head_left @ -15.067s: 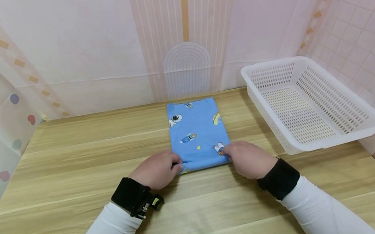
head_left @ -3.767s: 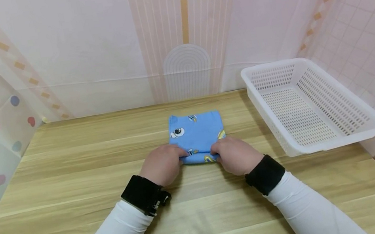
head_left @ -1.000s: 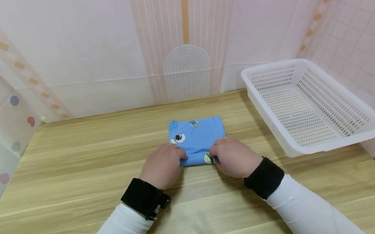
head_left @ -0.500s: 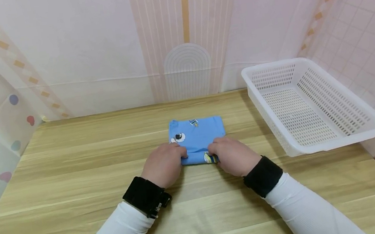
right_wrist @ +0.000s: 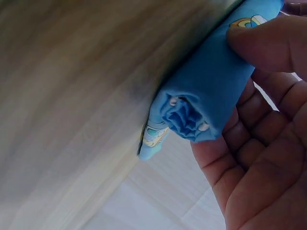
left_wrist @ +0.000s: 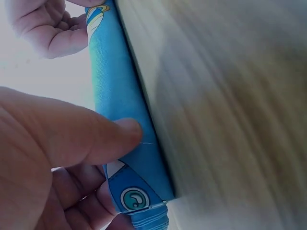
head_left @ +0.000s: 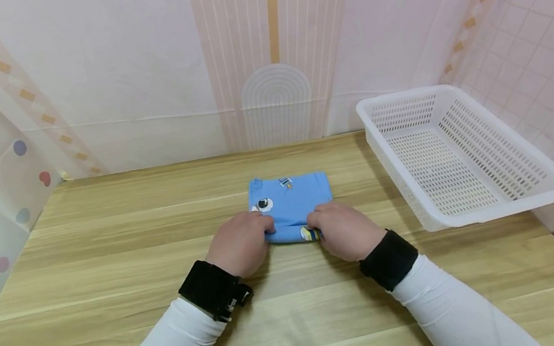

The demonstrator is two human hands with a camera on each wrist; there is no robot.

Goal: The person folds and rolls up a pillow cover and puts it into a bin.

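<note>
A blue cloth (head_left: 293, 194) printed with cartoon figures lies on the table, its near end rolled up and its far end flat. At the roll's left end, my left hand (head_left: 242, 244) pinches it. In the left wrist view the thumb (left_wrist: 103, 136) lies across the roll (left_wrist: 112, 67), with fingers behind it. My right hand (head_left: 347, 230) pinches the right side. The right wrist view shows its thumb (right_wrist: 268, 43) on the roll (right_wrist: 211, 86), whose end is a spiral of layers. Fingertips are partly hidden in the head view.
A white perforated plastic basket (head_left: 422, 208) stands at the right on the wooden table (head_left: 131, 229), with nothing in it. Patterned sheets (head_left: 135, 69) hang behind and at both sides of the table.
Since the oldest frame the flat part of the cloth has grown shorter as the near end was rolled up, and both hands have come closer together. Over the last second hardly anything moved.
</note>
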